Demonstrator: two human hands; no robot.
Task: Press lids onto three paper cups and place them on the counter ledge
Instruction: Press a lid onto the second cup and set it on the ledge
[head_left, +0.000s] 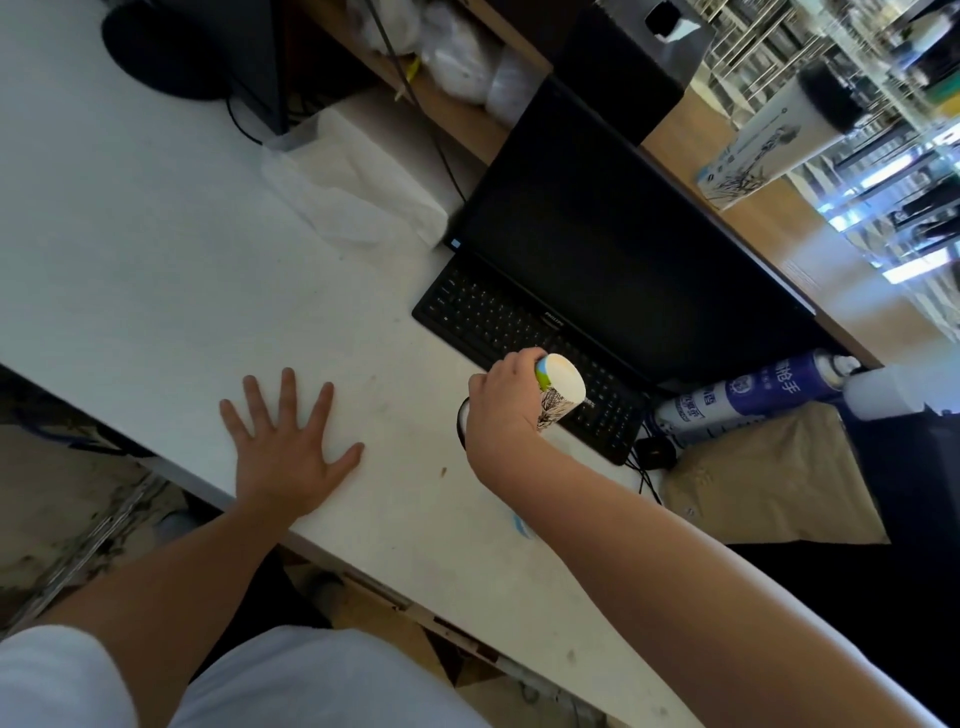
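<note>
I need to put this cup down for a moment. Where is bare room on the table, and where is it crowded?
Free: the white table between the left hand, the napkins and the keyboard; also the wooden ledge beside the lidded cup. Crowded: right of the keyboard, with spray cans, cables and a paper bag.

You're in pale, bluish-white clothing (322, 680), plain smooth fabric across the bottom of the view; shirt or trousers, can't tell from here. Your left sleeve (57, 675) is the same pale cloth, short, with a rounded hem high on the arm. From there both forearms (649, 545) run uncovered down to your left hand (291, 452) and right hand (501, 415). Fingers (287, 395) uncovered too.
</note>
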